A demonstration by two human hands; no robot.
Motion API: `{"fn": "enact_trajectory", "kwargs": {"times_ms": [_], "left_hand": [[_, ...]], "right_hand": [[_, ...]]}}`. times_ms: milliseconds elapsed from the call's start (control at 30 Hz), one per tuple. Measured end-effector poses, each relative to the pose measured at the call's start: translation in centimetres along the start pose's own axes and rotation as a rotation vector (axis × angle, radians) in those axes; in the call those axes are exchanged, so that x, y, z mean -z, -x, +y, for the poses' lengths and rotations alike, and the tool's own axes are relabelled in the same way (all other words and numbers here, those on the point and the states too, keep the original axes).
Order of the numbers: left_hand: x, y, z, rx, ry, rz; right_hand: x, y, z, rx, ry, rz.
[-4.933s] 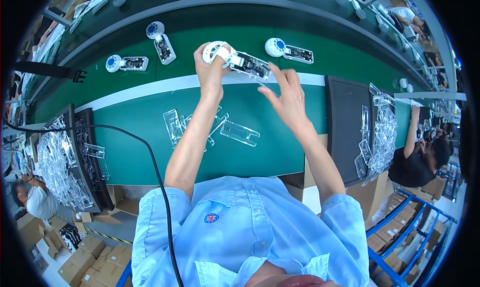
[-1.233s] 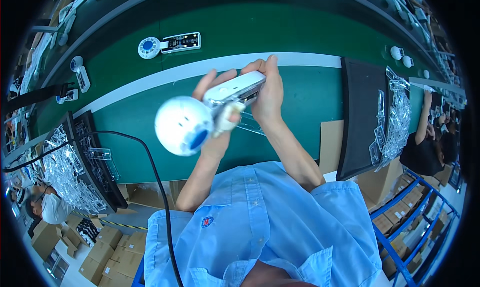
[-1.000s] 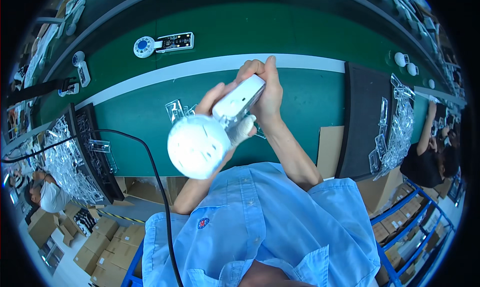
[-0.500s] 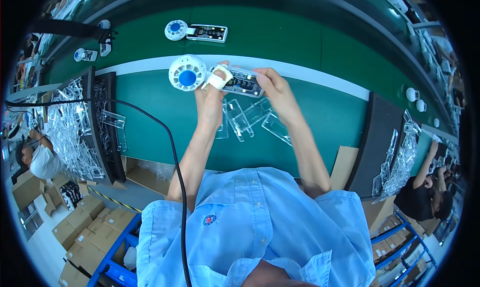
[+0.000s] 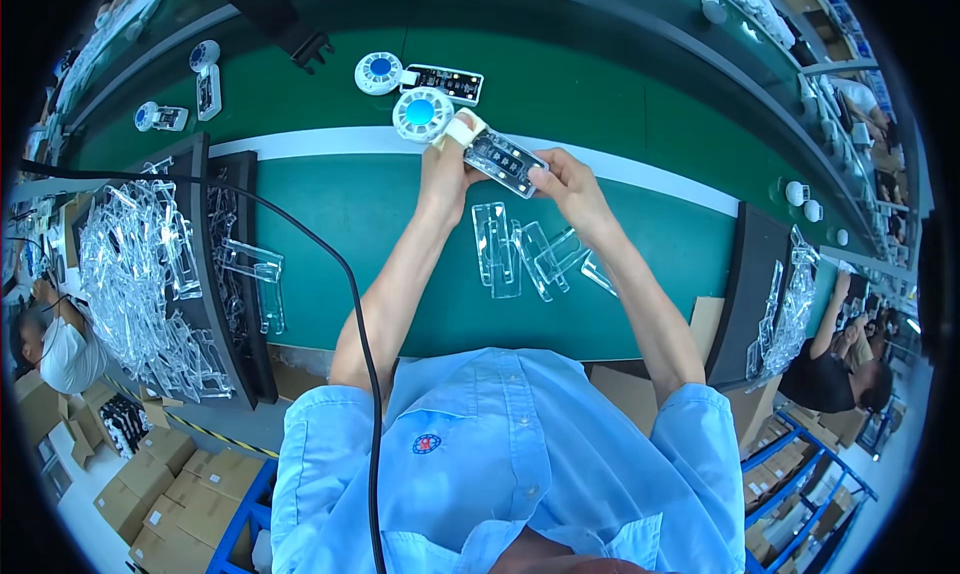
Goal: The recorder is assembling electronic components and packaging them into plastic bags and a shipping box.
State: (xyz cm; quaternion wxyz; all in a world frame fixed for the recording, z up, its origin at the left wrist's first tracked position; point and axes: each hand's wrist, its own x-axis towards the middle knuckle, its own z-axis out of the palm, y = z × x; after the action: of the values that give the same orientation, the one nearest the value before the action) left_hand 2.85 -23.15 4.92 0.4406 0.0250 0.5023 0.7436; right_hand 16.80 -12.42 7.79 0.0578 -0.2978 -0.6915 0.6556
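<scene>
A small white fan-like device (image 5: 421, 115) with a round slotted head and a blue centre is held between both hands. Its rectangular body, a black circuit board (image 5: 503, 161) with a clear cover, slants down to the right. My left hand (image 5: 446, 170) grips it near the neck, with a cream-coloured wrap or pad around the thumb. The far right end of the body is pinched by my right hand (image 5: 568, 186). Below them, several clear plastic covers (image 5: 497, 242) lie loosely on the green work surface (image 5: 360, 224).
A similar device (image 5: 445, 82) lies on the green belt (image 5: 570, 84) beyond the white strip, others at far left. Dark bins heaped with clear plastic parts (image 5: 135, 284) flank me. A black cable (image 5: 335, 259) hangs across the left side. Co-workers sit at both sides.
The held device has tilted, its round head rising farther away toward the belt and its board end dipping lower. Both hands keep their hold. The whole view has shifted somewhat.
</scene>
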Motion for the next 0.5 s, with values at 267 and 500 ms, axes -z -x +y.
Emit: {"fn": "enact_trajectory", "kwargs": {"times_ms": [267, 500], "left_hand": [[-0.4, -4.4, 3.4, 0.029, 0.078, -0.246], [10.0, -10.5, 7.2, -0.658, -0.579, 0.746]], "right_hand": [[2.7, -5.0, 1.1, -0.041, -0.294, 0.010], [10.8, -10.3, 4.1, -0.081, -0.219, 0.200]]}}
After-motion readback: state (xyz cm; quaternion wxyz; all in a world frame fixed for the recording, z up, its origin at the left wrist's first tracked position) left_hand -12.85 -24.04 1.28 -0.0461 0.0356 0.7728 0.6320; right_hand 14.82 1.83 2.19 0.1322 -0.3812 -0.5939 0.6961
